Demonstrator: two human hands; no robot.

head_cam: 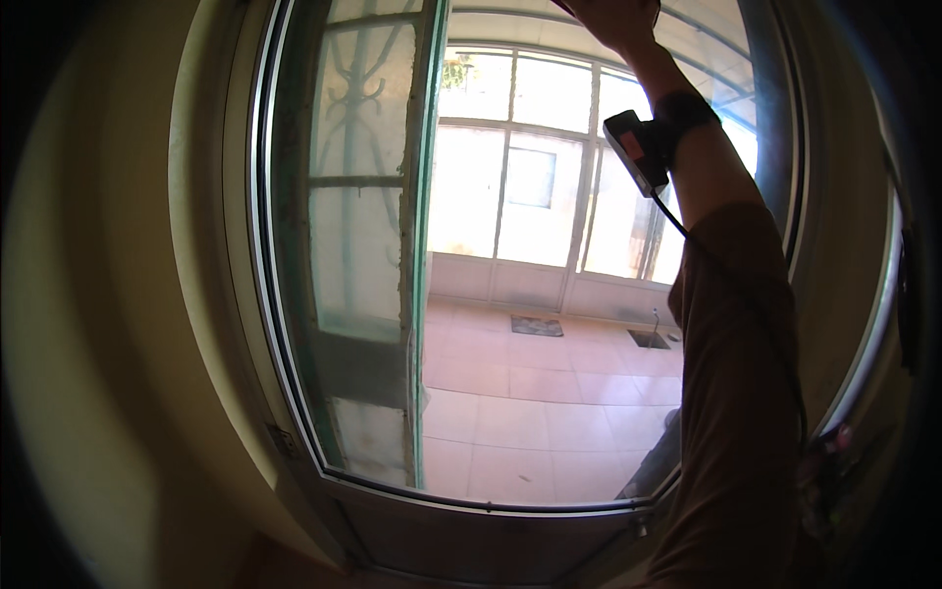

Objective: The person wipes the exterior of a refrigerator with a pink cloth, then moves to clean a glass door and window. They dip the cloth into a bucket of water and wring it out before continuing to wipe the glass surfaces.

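My right arm is raised before a glass door pane. Its hand, my right hand, is at the top edge of the view against the upper part of the pane. The fingers are cut off, so what they touch or hold is hidden. A dark strap circles the wrist and carries a small black box. From this box a black cable runs back along the brown sleeve. My left hand is out of view.
Behind the glass, a green-framed leaf with panes stands at left. Farther off are a tiled floor, a small mat, a dark floor opening and a glazed partition. A hinge shows low on the left of the door frame.
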